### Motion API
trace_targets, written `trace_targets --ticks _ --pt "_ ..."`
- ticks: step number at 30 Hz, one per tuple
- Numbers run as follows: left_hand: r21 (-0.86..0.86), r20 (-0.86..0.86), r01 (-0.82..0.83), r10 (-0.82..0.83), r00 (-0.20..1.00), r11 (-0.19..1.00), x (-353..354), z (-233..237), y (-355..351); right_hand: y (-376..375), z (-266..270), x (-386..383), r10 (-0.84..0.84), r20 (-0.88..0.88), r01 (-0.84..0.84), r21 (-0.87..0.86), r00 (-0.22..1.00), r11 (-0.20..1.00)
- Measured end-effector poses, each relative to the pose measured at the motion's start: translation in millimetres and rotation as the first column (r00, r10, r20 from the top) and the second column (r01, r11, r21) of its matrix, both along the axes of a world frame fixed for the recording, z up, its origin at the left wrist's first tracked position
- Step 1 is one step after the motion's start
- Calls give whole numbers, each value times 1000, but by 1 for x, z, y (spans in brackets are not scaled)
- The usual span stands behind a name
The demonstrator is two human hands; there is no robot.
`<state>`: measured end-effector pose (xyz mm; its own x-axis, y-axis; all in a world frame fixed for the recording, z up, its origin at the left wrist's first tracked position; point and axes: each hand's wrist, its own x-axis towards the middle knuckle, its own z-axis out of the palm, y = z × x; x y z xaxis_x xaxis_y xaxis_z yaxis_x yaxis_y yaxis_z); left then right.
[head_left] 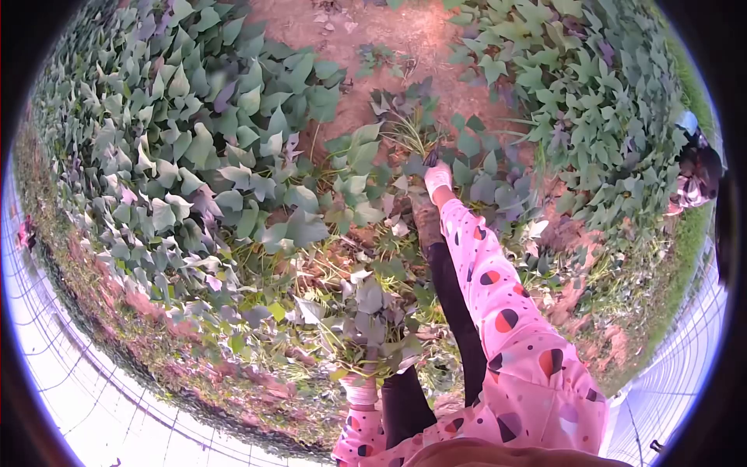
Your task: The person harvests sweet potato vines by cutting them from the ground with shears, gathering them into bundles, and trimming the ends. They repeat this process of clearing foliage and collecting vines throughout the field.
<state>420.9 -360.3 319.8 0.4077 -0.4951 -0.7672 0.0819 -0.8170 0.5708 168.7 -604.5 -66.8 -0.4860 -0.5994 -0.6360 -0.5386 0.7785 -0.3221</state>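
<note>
My right hand (437, 177), in a pale glove, is stretched far forward and closed round the base of a grassy weed tuft (408, 134), whose thin blades fan out ahead of it. Near the bottom of the view, my left hand (359, 389), also pale-gloved, is at the lower end of a bunch of leafy vines (369, 311). Leaves and stems cover most of its fingers, so its grip cannot be made out. Both arms wear pink patterned sleeves.
Dense leafy vines (202, 148) spread at the left, with more foliage (576, 117) at the right. Reddish soil (381, 39) shows between them. My dark-trousered legs (455, 311) stand among the stems. Another person (696, 175) is at the far right edge.
</note>
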Motion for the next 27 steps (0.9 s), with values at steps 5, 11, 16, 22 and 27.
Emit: trace_targets --ticks 5,11,16,22,27 --pt "-21 95 186 -183 979 982 -16 39 -34 13 168 -5 247 23 -230 -286 969 930" --pt "-312 156 441 -413 897 841 -66 70 -103 4 461 -38 687 240 -667 -169 686 725" --pt "258 -901 -253 327 285 932 -126 120 -195 -41 621 -45 720 319 -674 -260 616 691" --pt "41 -952 -541 197 233 840 -114 191 -262 -92 678 1 402 499 -292 -287 768 912" --pt "-449 -375 177 -365 852 876 -47 200 -316 -174 686 72 606 459 -489 -358 650 795"
